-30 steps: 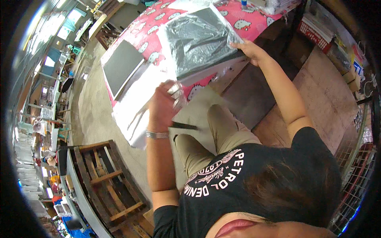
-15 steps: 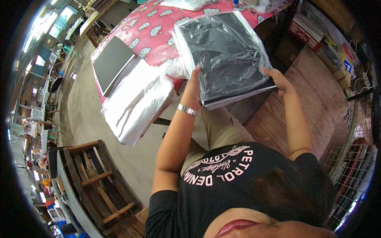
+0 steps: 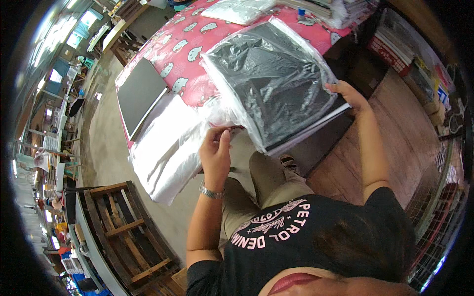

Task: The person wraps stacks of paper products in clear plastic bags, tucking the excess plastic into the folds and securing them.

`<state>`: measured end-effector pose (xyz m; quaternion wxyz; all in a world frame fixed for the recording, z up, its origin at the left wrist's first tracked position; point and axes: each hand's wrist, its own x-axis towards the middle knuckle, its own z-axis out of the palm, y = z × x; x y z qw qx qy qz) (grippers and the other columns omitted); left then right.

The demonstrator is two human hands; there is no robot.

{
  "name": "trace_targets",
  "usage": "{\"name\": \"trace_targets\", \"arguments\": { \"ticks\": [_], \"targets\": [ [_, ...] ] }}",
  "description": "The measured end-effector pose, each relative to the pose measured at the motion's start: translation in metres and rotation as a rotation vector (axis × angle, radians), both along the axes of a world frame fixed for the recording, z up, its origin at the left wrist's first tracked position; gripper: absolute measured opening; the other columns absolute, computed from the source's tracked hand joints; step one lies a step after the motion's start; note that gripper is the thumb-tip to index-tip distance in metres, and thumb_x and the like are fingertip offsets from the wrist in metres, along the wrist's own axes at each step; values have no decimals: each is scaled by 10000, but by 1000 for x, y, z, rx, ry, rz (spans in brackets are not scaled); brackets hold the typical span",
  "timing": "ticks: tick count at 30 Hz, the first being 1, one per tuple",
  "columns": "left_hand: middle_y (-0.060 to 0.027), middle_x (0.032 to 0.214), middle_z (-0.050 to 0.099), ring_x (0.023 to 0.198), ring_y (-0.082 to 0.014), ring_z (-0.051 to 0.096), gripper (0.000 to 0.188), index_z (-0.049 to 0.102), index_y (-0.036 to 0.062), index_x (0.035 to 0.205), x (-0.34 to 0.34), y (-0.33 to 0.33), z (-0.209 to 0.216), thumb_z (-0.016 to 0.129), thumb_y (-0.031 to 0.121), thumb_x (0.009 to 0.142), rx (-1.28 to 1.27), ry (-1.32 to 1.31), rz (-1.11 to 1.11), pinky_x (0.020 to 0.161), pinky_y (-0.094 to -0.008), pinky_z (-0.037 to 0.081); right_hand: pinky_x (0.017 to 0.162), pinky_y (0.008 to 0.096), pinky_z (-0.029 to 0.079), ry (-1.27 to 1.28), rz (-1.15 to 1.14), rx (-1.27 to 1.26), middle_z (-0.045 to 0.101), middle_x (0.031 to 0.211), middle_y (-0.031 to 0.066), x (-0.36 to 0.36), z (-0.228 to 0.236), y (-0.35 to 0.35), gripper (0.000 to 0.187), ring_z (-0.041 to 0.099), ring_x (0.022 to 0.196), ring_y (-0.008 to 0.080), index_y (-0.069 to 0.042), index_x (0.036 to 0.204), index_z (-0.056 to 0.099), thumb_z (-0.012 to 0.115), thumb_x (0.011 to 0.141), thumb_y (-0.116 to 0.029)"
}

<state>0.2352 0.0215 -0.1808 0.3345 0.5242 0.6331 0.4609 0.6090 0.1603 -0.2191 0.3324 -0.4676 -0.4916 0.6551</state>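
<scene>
A stack of black sheets with white layers beneath (image 3: pixel 281 84) sits in a clear plastic bag, tilted over the near edge of the table. My right hand (image 3: pixel 348 94) grips its right edge, thumb on top and fingers underneath. My left hand (image 3: pixel 215 155), with a metal watch at the wrist, is apart from the stack's lower left corner. Its fingers are curled beside clear plastic; whatever they pinch is hidden. Left of that hand, a pile of clear plastic bags (image 3: pixel 170 143) hangs over the table edge. Flat dark sheets with a white edge (image 3: pixel 143 93) lie behind the pile.
The table has a pink patterned cover (image 3: pixel 190 44). Farther back are another plastic-wrapped pack (image 3: pixel 237 10), a small blue-capped item (image 3: pixel 301 14) and stacked papers (image 3: pixel 340 12). A wooden pallet (image 3: pixel 128 232) stands at lower left; wire mesh (image 3: pixel 434 222) runs along the right.
My left hand has let go of the bagged stack's left edge and moved left and nearer to me. The stack has turned slightly and its near corner has come closer; my right hand keeps hold.
</scene>
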Motion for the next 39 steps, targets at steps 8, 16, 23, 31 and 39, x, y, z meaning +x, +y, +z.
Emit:
{"name": "trace_targets", "arguments": {
  "ticks": [8,16,23,31,39],
  "targets": [
    [-159,1141,567,1126,-329,484,383,588,6,1054,-6,71,10,679,111,696,-24,924,-216,961,-406,375,955,346,412,115,195,-255,565,1202,101,9,6,35,706,556,1079,220,-4,1303,418,723,741,-303],
    [-70,754,618,651,-116,544,152,591,-32,933,-28,39,48,528,23,807,87,138,197,589,-261,432,991,372,372,99,163,-295,541,1220,123,26,-39,50,746,527,1111,254,3,1327,373,736,718,-230],
    [-93,1156,562,1114,-204,496,205,616,4,1012,4,-32,-49,589,52,815,-242,-476,109,925,-311,393,1014,414,335,-54,419,-157,535,1248,101,13,-110,85,715,474,1170,256,-22,1330,385,732,712,-117],
    [-110,1120,604,1039,-189,552,334,560,-40,1132,40,-67,-173,554,-8,800,-189,-224,-55,895,-309,433,949,315,371,-165,514,-126,610,1156,98,-32,-169,-28,513,544,1066,223,7,1172,567,748,722,-164],
    [-112,1176,574,1093,-220,549,393,508,-21,1182,21,-121,-142,515,-88,795,-4,-444,240,920,-342,448,942,337,391,-303,743,180,603,1154,125,-110,-163,-28,529,542,1065,225,3,1169,559,746,728,-223]
  ]
}}
